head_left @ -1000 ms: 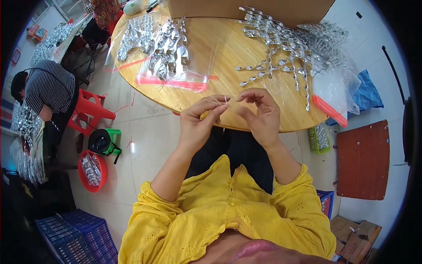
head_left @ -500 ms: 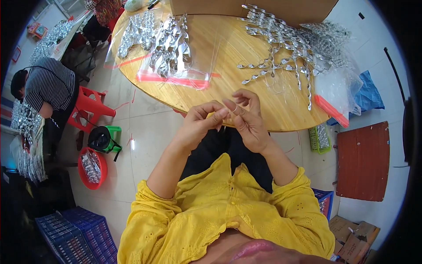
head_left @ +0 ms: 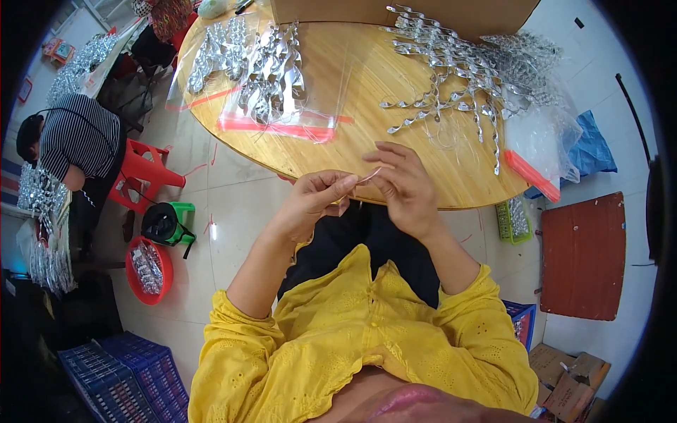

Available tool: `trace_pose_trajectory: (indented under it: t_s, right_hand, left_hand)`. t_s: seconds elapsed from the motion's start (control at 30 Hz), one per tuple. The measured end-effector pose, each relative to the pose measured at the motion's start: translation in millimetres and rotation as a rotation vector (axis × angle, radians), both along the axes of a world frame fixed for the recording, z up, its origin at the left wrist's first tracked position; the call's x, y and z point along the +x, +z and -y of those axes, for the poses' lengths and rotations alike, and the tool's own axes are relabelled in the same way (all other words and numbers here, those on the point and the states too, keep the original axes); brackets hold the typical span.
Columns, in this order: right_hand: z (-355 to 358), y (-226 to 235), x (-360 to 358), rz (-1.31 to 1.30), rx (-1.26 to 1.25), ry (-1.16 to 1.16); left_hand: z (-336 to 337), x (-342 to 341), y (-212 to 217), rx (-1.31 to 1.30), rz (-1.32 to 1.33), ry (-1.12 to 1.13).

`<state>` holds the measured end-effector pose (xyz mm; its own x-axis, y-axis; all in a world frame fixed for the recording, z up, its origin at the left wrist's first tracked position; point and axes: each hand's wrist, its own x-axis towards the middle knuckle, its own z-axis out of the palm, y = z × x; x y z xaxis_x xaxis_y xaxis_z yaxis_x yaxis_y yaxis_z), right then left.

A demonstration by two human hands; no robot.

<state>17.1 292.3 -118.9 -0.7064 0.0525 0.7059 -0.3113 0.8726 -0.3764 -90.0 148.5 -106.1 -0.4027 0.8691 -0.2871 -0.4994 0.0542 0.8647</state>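
Note:
My left hand (head_left: 319, 199) is closed, its thumb and forefinger pinching a thin pale pinkish strand (head_left: 370, 175) just over the table's near edge. The strand slants up and right from those fingertips. Close by on the right, my right hand (head_left: 409, 185) has its fingers stretched out and apart, with the thumb near the strand's free end. Whether the thumb touches it I cannot tell. Beneath my left wrist, something thin and curled (head_left: 295, 252) shows partly, too small to name.
Silver twisted foil strips (head_left: 271, 74) lie on clear bags with pink edges at the left of the round wooden table (head_left: 352, 92). More foil spirals (head_left: 451, 63) spread at the right, by a cardboard box (head_left: 409, 17). A seated person (head_left: 81, 130) works at far left.
My right hand's fingers have straightened and come away from my left fingertips. The pale strand now shows between the hands. My left hand keeps its pinch, nearly in place.

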Motion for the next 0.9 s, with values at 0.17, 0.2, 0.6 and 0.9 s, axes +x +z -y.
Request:
trace_pose_trajectory:
  t_s: [0.17, 0.2, 0.6, 0.9]
  right_hand:
    - [-13.7, 5.3, 13.6, 0.220, -1.350, 0.212]
    - [-9.4, 16.2, 10.8, 0.134, -1.594, 0.417]
    - [-5.3, 6.3, 17.9, 0.285, -0.042, 0.145]
    - [-25.8, -0.7, 32.7, 0.314, 0.027, 0.022]
  left_hand:
    - [15.9, -21.4, -12.2, -0.010, -0.194, 0.103]
    - [16.5, -21.7, -15.1, -0.011, -0.193, 0.103]
    - [56.7, -19.6, -9.3, -0.199, -0.658, 0.008]
    - [98.6, -31.2, 14.3, -0.316, -0.631, 0.060]
